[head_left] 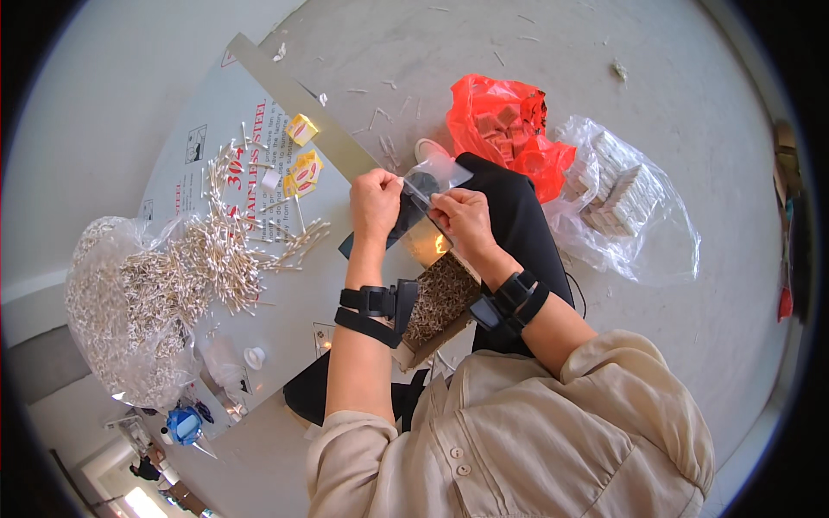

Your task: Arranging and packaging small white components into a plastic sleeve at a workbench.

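My left hand [377,204] and my right hand [465,221] are raised close together over my lap. Between them a clear plastic bag [448,173] is stretched, its edge pinched in the fingertips of each hand. Whether anything is inside the bag I cannot tell. Just below, next to my right hand, a small orange glow like a flame [440,244] shows; its source is hidden. Under my wrists stands an open cardboard box [420,352] full of thin brownish sticks [439,302]. Each wrist wears a black strap with a small device.
Cotton swabs [211,268] lie heaped on the metal-sheet table [186,186] at left, beside a large clear bag of swabs [112,319]. Small yellow boxes [304,171] lie farther back. On the floor at right rest a red bag [509,129] and a clear bag of white packs [626,203].
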A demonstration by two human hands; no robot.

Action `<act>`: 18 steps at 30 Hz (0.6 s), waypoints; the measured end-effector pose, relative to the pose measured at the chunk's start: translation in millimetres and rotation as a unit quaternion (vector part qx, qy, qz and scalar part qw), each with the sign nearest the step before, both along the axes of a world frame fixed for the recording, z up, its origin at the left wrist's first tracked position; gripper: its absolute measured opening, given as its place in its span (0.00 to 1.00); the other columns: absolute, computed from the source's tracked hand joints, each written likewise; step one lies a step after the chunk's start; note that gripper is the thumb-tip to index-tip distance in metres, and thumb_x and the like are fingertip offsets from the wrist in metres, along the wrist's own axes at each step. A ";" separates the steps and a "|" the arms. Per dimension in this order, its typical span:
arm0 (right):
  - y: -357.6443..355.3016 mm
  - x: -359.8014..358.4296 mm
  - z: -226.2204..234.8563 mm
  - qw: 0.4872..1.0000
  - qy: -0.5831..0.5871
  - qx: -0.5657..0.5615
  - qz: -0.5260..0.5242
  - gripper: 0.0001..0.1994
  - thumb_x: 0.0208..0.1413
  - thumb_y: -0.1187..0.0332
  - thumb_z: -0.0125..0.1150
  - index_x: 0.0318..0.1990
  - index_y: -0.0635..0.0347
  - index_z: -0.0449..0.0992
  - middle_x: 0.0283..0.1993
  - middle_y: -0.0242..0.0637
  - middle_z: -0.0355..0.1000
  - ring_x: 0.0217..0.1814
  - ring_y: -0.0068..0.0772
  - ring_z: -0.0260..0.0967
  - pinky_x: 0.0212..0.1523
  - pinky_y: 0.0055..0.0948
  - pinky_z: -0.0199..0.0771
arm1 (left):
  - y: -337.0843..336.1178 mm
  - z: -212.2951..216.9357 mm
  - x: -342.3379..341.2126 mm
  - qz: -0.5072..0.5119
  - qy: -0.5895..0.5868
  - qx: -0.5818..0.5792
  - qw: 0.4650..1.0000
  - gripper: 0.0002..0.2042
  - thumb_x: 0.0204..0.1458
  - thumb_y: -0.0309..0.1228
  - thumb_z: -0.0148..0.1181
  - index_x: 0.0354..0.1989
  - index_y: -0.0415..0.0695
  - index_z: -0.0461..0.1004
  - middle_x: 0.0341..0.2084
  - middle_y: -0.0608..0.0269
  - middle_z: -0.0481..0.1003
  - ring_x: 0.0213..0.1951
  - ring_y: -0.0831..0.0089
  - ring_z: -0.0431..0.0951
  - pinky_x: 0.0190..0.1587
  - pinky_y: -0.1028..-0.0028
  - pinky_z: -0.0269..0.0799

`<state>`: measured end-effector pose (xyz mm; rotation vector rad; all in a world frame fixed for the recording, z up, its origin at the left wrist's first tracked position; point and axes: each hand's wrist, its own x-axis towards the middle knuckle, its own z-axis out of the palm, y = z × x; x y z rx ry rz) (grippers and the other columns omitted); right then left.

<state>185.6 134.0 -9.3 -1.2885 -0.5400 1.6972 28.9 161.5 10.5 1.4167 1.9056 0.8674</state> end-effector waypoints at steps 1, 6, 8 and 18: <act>-1.9 -2.4 -2.0 0.999 -0.020 0.024 0.021 0.11 0.55 0.71 0.60 0.23 0.68 0.77 0.18 0.32 0.70 0.16 0.16 0.59 0.15 0.18 0.53 | -2.6 -0.7 4.1 0.011 0.008 -0.009 1.000 0.06 0.47 0.28 0.62 0.26 0.36 0.77 0.19 0.52 0.77 0.23 0.60 0.78 0.30 0.66 0.72; -3.8 0.6 0.8 0.999 0.005 -0.021 0.033 0.11 0.54 0.72 0.61 0.22 0.67 0.77 0.19 0.33 0.70 0.17 0.16 0.60 0.15 0.18 0.53 | -5.8 -5.7 4.6 0.059 -0.009 0.042 0.997 0.07 0.48 0.28 0.61 0.26 0.36 0.77 0.19 0.50 0.77 0.24 0.58 0.78 0.31 0.65 0.72; 6.0 11.0 2.0 0.983 0.106 -0.148 0.013 0.10 0.53 0.72 0.62 0.23 0.68 0.77 0.19 0.34 0.71 0.17 0.17 0.60 0.16 0.19 0.54 | -4.4 -4.9 2.3 0.024 -0.024 0.014 0.999 0.06 0.48 0.27 0.61 0.28 0.36 0.77 0.20 0.50 0.77 0.24 0.58 0.78 0.31 0.65 0.72; 2.5 4.1 -5.7 0.995 -0.041 0.007 0.093 0.10 0.54 0.72 0.62 0.23 0.67 0.77 0.19 0.33 0.70 0.16 0.15 0.58 0.17 0.17 0.52 | -12.5 -11.9 3.1 0.058 -0.079 -0.022 0.995 0.05 0.52 0.24 0.58 0.31 0.34 0.77 0.17 0.66 0.73 0.20 0.81 0.69 0.25 0.78 0.65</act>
